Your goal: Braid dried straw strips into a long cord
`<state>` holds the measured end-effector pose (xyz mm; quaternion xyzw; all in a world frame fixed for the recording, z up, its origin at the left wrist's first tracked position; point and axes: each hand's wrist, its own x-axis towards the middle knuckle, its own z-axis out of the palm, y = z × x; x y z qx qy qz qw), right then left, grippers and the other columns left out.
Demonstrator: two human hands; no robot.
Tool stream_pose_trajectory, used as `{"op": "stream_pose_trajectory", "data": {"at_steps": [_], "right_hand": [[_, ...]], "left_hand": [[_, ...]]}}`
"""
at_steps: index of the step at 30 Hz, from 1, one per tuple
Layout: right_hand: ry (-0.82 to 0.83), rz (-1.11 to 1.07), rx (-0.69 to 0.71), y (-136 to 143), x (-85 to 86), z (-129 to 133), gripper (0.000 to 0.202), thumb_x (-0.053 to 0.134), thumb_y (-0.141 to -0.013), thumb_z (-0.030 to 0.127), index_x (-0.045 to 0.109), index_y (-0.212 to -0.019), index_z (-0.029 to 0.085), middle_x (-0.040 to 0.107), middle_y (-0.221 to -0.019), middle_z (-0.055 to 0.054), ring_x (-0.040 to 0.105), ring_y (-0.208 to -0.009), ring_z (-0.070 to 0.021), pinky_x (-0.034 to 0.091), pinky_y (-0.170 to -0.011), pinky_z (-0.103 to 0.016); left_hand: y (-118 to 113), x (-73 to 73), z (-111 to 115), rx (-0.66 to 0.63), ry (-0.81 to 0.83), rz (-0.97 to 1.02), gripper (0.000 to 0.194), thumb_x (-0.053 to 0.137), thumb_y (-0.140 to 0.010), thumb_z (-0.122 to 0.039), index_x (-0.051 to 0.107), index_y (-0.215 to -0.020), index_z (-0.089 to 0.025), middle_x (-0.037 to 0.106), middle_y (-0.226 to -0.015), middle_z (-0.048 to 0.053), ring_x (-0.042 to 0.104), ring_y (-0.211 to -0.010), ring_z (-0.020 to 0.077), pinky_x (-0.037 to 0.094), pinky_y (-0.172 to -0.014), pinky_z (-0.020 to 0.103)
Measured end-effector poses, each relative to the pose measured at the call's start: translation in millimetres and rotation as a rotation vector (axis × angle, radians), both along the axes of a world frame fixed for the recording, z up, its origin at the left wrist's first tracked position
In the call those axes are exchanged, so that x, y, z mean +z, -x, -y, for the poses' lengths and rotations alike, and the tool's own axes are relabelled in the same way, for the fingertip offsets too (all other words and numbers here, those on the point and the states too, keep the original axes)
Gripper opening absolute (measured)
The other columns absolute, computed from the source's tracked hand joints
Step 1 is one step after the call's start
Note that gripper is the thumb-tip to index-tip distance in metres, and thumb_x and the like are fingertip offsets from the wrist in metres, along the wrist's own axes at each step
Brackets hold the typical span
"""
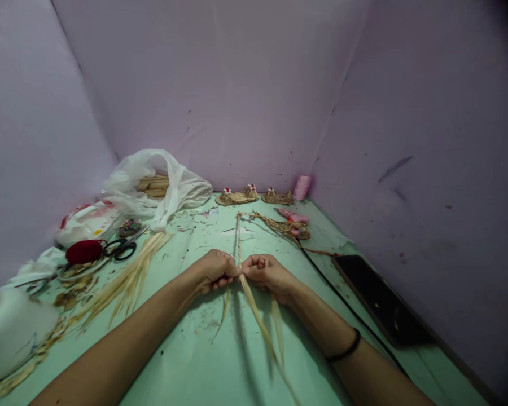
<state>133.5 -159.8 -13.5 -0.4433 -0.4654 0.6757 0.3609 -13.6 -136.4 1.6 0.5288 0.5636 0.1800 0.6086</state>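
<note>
Between my hands runs a straw braid (239, 239), stretched away from me over the pale green table. My left hand (217, 269) pinches it from the left, with a thin strand hanging below. From the right, my right hand (267, 274) pinches the same spot, its fingers curled. Loose flat straw strands (258, 316) trail from the pinch toward me. The braid's far end meets a bundle of finished braid (279, 225), which lies beside a pink glue gun (293, 216).
Left lie loose straw strips (139, 265), black-handled scissors (125, 249), a dark red yarn ball (84, 252) and a white plastic bag (182, 186) with straw. Woven slippers (239, 196) and a pink thread spool (302, 187) stand at the wall. A phone (381, 299) and black cord (342, 304) are right.
</note>
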Motion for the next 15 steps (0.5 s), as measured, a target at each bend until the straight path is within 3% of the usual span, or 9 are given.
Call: {"op": "stream_pose_trajectory", "data": {"at_steps": [3,8,15], "right_hand": [[0.022,0.073,-0.013,-1.2,1.4,-0.6,0.023,0.067,-0.051,0.026,0.051,-0.061,0.013,0.039,-0.039,0.009,0.020,-0.033,-0.0006,0.008,-0.036,-0.020],[-0.025,0.126,-0.009,-5.5,-2.3,-4.5,0.019,0.066,-0.052,0.022,0.052,-0.061,0.013,0.047,-0.043,0.006,0.030,-0.037,-0.0020,0.017,-0.038,-0.018],[-0.163,0.322,-0.025,-5.5,-6.8,-7.1,0.013,0.061,-0.052,0.017,0.051,-0.060,0.014,0.046,-0.045,0.005,0.036,-0.042,-0.0045,0.026,-0.042,-0.018]], "left_hand": [[-0.4,2.8,1.0,0.006,-0.054,-0.027,0.018,0.060,-0.052,-0.021,0.044,-0.046,-0.015,0.040,-0.035,-0.005,0.029,-0.027,0.0037,0.015,-0.028,0.017],[5.3,4.3,-1.8,-0.112,-0.047,0.035,0.014,0.061,-0.053,-0.025,0.054,-0.054,-0.013,0.041,-0.036,-0.004,0.035,-0.031,0.0051,0.022,-0.031,0.017],[-3.4,-4.5,-1.7,-0.009,-0.096,-0.083,0.010,0.056,-0.050,-0.021,0.048,-0.048,-0.014,0.035,-0.033,-0.005,0.027,-0.028,0.0048,0.014,-0.028,0.019]]}}
